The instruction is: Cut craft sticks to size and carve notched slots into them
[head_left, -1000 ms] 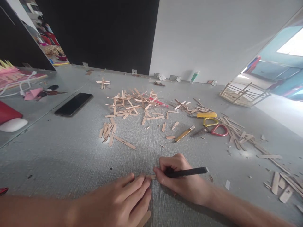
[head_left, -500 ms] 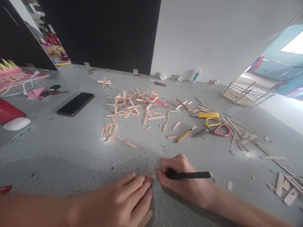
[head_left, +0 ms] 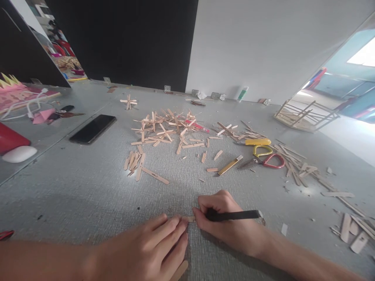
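My left hand (head_left: 158,246) lies low in the middle, its fingers close together and pressing a wooden craft stick (head_left: 190,219) onto the table. A short end of that stick shows past the fingertips. In my right hand (head_left: 225,220) is a slim black craft knife (head_left: 237,215), gripped like a pen, with its silver end pointing right. The knife's tip is hidden behind my fingers, which meet the stick's end. Another craft stick (head_left: 181,270) pokes out from under my left hand.
Ahead lies a pile of crossed craft sticks (head_left: 165,132). To the right are scissors (head_left: 274,160), a yellow cutter (head_left: 258,142), a gold-coloured blade-like tool (head_left: 230,166) and more sticks (head_left: 359,242). A phone (head_left: 93,129) rests at left. Black and white panels (head_left: 249,47) stand behind.
The view has shifted very slightly. Both hands keep nearly the same place, and the stick and the knife stay between them.
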The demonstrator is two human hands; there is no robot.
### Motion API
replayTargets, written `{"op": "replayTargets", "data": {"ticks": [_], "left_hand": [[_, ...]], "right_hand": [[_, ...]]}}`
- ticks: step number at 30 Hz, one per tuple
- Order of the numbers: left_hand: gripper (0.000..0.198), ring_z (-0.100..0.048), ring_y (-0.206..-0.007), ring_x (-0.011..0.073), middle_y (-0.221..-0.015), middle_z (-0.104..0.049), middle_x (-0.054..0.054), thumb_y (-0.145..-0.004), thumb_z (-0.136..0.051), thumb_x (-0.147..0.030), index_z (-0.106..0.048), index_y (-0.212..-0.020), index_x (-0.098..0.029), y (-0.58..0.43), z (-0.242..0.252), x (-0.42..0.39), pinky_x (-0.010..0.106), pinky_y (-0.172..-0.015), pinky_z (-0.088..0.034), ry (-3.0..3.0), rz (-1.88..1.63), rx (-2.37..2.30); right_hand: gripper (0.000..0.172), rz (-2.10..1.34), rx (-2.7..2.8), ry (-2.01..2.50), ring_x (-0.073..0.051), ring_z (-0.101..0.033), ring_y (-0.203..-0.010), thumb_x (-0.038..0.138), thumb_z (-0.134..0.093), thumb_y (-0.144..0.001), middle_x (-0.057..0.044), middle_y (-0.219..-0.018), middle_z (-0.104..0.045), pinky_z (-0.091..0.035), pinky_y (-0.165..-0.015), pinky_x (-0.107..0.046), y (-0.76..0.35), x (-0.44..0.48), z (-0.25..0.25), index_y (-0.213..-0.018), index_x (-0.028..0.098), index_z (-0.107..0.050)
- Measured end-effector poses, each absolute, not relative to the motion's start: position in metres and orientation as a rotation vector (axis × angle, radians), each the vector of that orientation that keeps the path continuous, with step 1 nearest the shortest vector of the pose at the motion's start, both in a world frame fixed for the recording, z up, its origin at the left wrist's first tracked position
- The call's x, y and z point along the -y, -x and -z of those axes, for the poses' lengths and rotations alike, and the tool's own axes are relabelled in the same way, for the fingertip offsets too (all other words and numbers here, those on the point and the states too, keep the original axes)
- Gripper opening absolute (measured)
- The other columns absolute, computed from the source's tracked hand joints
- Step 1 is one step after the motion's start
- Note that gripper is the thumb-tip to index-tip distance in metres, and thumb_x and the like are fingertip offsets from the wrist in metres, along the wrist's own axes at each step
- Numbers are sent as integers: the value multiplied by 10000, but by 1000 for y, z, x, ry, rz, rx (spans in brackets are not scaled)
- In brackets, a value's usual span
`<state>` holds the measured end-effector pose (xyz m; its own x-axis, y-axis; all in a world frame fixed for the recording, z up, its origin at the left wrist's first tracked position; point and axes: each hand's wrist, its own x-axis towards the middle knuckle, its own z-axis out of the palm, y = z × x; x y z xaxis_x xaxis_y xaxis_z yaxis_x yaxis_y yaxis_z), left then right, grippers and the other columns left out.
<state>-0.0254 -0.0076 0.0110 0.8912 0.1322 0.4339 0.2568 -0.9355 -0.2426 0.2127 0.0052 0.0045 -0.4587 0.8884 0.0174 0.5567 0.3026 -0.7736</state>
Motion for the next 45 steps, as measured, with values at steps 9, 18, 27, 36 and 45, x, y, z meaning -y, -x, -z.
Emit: {"op": "replayTargets", "data": {"ticks": [9, 18, 27, 36, 45], "left_hand": [[301, -733, -997, 223, -1099, -801, 105, -1067, -488, -214, -770, -1037, -113, 27, -9, 9, 333, -882, -552, 2769, 606, 304], [294, -736, -990, 227, -1091, -804, 105, -1062, -496, -213, -770, -1031, -111, 26, -11, 7, 330, -868, -568, 2773, 599, 297], [262, -731, -1021, 232, -1118, -795, 122, -1048, -534, -227, -766, -1069, -108, 27, -9, 6, 337, -894, -565, 2784, 566, 263], [293, -746, -1002, 227, -1106, -804, 112, -1062, -488, -204, -763, -1056, -104, 27, -12, 6, 332, -867, -584, 2779, 581, 269], [332, -758, -956, 215, -1055, -815, 101, -1079, -459, -189, -772, -1005, -104, 23, -13, 6, 325, -846, -581, 2773, 643, 286]], "right_hand": [[364, -1069, 2112, 1195, -87, -204, -522, 187, -523, -889, 86, -564, -220, -210, -454, -246, -218, -6, -4, -626, 237, -276], [370, -1322, 1941, 1288, -64, -404, -326, 302, -504, -962, 82, -415, -407, -257, -348, -182, -219, -3, 2, -626, 245, -360], [374, -1319, 1921, 1286, -56, -390, -312, 291, -524, -942, 84, -409, -404, -256, -329, -169, -217, -3, -3, -612, 247, -352], [372, -1292, 1955, 1275, -54, -393, -327, 275, -529, -931, 80, -422, -407, -252, -331, -176, -219, -4, -3, -611, 249, -342], [373, -1333, 1921, 1290, -60, -390, -319, 275, -533, -939, 78, -401, -425, -254, -344, -180, -218, -4, -2, -612, 247, -354]]}}
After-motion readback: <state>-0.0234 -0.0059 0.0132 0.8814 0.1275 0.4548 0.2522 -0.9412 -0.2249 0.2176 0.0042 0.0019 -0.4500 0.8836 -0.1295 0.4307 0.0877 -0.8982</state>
